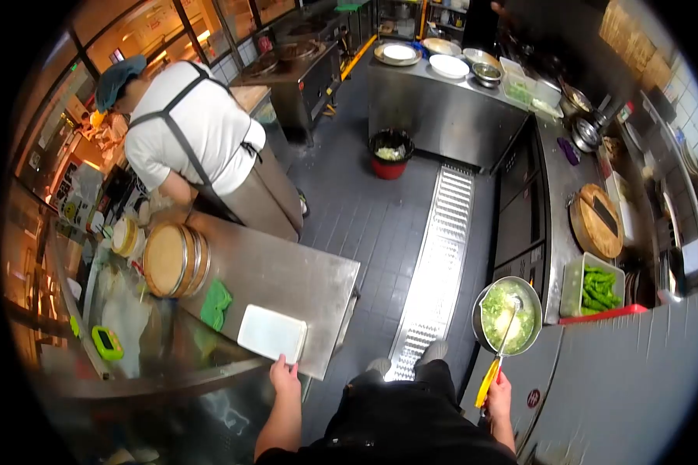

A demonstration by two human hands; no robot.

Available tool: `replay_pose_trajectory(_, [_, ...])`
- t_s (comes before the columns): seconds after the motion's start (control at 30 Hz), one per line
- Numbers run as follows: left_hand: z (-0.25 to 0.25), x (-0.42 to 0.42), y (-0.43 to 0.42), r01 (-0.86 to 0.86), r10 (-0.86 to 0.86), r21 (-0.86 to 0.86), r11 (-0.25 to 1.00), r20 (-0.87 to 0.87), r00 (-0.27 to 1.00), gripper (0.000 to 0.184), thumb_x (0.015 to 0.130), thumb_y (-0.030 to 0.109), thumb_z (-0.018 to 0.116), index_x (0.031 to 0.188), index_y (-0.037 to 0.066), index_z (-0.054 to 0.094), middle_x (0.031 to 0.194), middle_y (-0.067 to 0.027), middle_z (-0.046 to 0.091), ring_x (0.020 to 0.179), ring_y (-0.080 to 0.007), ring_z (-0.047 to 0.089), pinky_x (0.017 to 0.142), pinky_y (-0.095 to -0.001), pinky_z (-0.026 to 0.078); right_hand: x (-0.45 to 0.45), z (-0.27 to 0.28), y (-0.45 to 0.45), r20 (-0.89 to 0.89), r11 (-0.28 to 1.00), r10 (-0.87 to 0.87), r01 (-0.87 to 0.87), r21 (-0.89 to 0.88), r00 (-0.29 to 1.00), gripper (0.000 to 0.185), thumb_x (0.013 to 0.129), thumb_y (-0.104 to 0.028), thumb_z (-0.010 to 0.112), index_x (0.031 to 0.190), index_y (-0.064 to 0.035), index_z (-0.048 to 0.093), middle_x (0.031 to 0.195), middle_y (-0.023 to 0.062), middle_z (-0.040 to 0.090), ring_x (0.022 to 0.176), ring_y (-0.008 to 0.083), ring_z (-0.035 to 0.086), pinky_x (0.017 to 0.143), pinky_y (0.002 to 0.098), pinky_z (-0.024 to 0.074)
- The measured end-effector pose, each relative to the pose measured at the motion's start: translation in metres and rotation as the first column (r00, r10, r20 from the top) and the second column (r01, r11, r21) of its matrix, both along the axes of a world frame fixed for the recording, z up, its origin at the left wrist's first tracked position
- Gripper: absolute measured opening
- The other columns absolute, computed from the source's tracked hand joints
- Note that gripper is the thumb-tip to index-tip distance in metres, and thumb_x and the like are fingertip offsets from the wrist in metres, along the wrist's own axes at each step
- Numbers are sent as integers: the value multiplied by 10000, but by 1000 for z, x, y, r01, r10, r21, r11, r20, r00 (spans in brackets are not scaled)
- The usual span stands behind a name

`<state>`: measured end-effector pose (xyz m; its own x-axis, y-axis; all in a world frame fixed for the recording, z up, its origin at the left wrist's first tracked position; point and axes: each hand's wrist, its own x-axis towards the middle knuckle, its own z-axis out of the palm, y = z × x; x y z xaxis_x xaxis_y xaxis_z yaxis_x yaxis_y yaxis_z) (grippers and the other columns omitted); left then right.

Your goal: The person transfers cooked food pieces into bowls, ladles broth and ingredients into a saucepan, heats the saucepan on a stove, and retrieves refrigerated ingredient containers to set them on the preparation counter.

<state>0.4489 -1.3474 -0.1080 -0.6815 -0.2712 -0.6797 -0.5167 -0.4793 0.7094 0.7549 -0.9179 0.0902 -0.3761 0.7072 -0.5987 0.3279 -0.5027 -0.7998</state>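
Observation:
On the corner of the steel counter lies a shallow white rectangular tray point(272, 332). My left hand point(285, 380) grips its near edge between the fingers. At my right, a round metal pan point(479, 328) holds chopped green and pale yellow food in liquid. My right hand point(499, 397) is closed around the pan's handle, which is mostly hidden. A long metal utensil with a yellow handle point(486, 383) rests with its head in the food, and its grip end lies against the same hand. A bit of red shows beside the fingers.
A co-worker point(198, 132) bends over the left counter, near a round wooden-topped drum point(167, 260) and a green cloth point(215, 303). To the right stand a tub of green peppers point(599, 287) and a chopping board point(585, 232). A red bin point(390, 167) and a drain grate point(451, 201) are ahead.

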Motion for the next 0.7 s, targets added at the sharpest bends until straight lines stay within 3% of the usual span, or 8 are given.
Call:
replay_pose_trajectory(0.13, [26, -7, 32, -21, 28, 91, 996, -76, 997, 319, 962, 178, 632, 1238, 59, 524, 1236, -114, 578, 1187, -296, 557, 977, -530, 449, -43, -9, 76, 13, 996, 94, -94, 0, 995, 88, 991, -136, 494, 978, -85, 564, 586, -25, 503, 393, 79, 452, 352, 243, 362])
replay_pose_trajectory(0.2, [35, -4, 47, -68, 77, 86, 994, -109, 991, 326, 965, 190, 624, 1245, 63, 515, 1235, -115, 579, 1171, -299, 565, 981, -550, 450, -64, -23, 123, 17, 988, 150, -150, 27, 989, 109, 954, -113, 533, 1033, -59, 586, 605, -14, 503, 388, 93, 426, 367, 258, 343])
replay_pose_trajectory(0.37, [32, -2, 116, -207, 211, 45, 977, -130, 969, 275, 914, 193, 690, 1109, 96, 522, 1168, -110, 601, 1121, -302, 600, 952, -574, 480, -133, -26, 241, 13, 931, 354, -354, 88, 935, 121, 941, -130, 551, 1004, -35, 592, 632, 14, 563, 410, 97, 480, 378, 261, 370])
replay_pose_trajectory(0.47, [56, -12, 186, -214, 227, 95, 972, -149, 962, 266, 900, 196, 709, 1069, 102, 526, 1138, -106, 623, 1116, -311, 614, 953, -584, 483, -186, -35, 313, 44, 873, 463, -464, 152, 885, 121, 939, -132, 557, 986, -28, 598, 644, 18, 578, 419, 95, 495, 385, 261, 377])
replay_pose_trajectory(0.67, [94, -61, 293, -199, 227, 167, 966, -175, 958, 196, 907, 145, 704, 994, 80, 540, 1058, -126, 656, 1005, -302, 683, 831, -505, 577, -321, -8, 376, -40, 819, 571, -567, 91, 820, 128, 950, -98, 528, 1019, -18, 601, 667, 16, 580, 413, 97, 473, 391, 257, 376])
replay_pose_trajectory(0.7, [104, -75, 309, -185, 214, 165, 969, -183, 959, 182, 912, 141, 699, 982, 78, 544, 1053, -123, 656, 1001, -292, 683, 833, -497, 578, -348, -3, 378, -20, 803, 592, -587, 102, 806, 110, 963, -124, 479, 959, -57, 566, 569, -3, 500, 382, 99, 443, 365, 255, 370])
